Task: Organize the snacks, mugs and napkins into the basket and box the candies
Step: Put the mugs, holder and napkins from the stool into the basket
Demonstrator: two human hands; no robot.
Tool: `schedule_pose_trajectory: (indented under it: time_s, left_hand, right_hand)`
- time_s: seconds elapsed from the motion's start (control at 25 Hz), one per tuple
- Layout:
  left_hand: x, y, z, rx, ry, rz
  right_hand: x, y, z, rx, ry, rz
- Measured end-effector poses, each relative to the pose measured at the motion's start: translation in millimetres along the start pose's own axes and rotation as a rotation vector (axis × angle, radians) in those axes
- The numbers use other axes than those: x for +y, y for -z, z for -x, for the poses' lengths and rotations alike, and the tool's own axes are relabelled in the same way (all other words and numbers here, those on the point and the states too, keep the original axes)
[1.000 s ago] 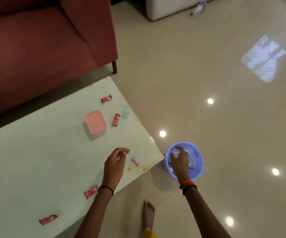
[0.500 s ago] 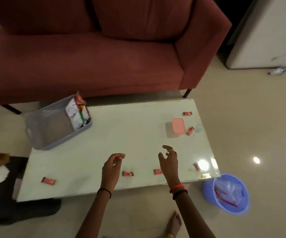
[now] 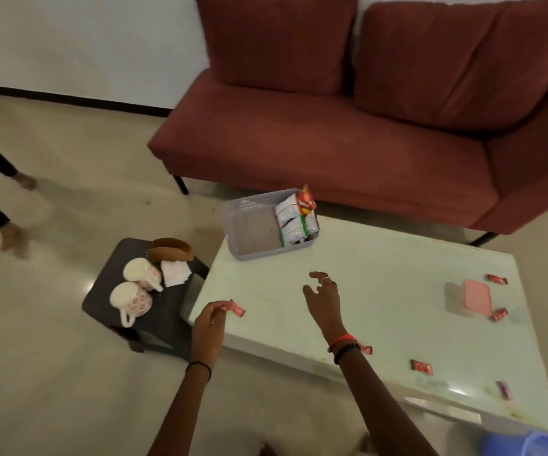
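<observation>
A grey basket (image 3: 253,225) stands at the table's far left corner with snack packets (image 3: 295,222) upright in its right end. The pink box (image 3: 476,297) sits closed at the right, with red candies (image 3: 496,279) (image 3: 499,314) on either side of it. More candies (image 3: 421,367) (image 3: 366,349) lie near the front edge. Two floral mugs (image 3: 143,273) (image 3: 131,299) and white napkins (image 3: 175,273) rest on a dark stool (image 3: 111,291) left of the table. My left hand (image 3: 212,319) is curled, its fingertips beside a red candy (image 3: 238,310). My right hand (image 3: 323,301) hovers open over the table.
The pale green table (image 3: 397,291) stands in front of a red sofa (image 3: 332,143). A brown holder (image 3: 170,253) sits on the stool. A blue bin (image 3: 545,444) is on the floor at bottom right. Another person's feet (image 3: 13,238) are at the far left.
My right hand left the blue bin and came up over the table. The view swung left, bringing the basket, stool and mugs into sight. My left hand stayed curled.
</observation>
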State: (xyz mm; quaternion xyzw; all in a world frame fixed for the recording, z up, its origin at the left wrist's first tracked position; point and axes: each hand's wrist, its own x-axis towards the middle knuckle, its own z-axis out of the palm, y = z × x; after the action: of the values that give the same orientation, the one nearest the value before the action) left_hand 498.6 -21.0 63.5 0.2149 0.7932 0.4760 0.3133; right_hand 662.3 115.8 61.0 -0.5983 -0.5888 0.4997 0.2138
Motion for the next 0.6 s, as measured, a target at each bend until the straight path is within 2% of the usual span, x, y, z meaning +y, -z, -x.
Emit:
schedule_pose_trajectory:
  time_s: [0.28, 0.6]
  left_hand:
    - [-40.9, 95.4, -33.5, 0.234, 0.165, 0.022]
    - [-70.5, 156.7, -123.8, 0.42, 0.221, -0.062]
  right_hand:
    - [-53.6, -123.5, -2.1, -0.247, 0.048, 0.116]
    - [-81.9, -255.1, -43.6, -0.387, 0.054, 0.181]
